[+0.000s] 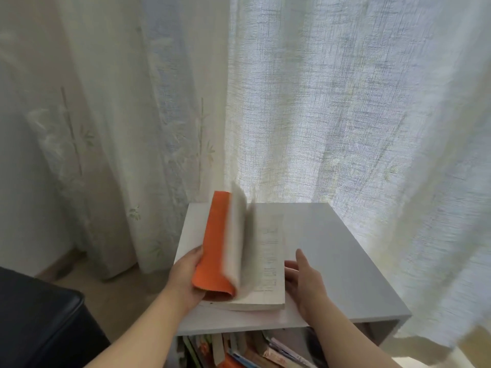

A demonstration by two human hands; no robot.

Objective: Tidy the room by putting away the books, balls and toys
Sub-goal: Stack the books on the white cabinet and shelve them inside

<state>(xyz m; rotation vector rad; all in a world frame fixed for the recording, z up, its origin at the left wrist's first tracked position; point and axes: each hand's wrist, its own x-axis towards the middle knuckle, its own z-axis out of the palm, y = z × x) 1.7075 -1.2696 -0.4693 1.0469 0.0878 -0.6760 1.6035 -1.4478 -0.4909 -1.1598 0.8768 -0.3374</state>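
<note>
An orange-covered book [215, 248] lies open on top of a white shelf unit [345, 261], its pages blurred and fanned upward. My left hand [186, 277] grips the raised orange cover from the left side. At the book's right edge my right hand [303, 277] hovers with straight fingers beside the printed page. Several more books [252, 349] stand and lean inside the shelf compartment below.
White sheer curtains [345, 102] hang right behind the shelf and drape down to its right. A patterned curtain [106, 128] hangs at the left. A dark padded seat [39, 328] sits at the lower left, with beige floor between it and the shelf.
</note>
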